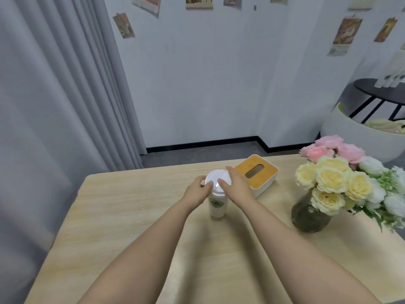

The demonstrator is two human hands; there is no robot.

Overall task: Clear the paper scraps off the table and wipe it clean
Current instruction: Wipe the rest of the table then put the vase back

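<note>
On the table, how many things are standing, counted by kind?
Paper cup with white lid, gripped by the left hand and right hand: 1
Tissue box: 1
Vase of flowers: 1
Total: 3 things on the table. No paper scraps show.

A light wooden table (122, 216), smooth and flat, with a white paper cup (217, 202) standing upright near its middle, a white lid (218, 179) on top.
</note>
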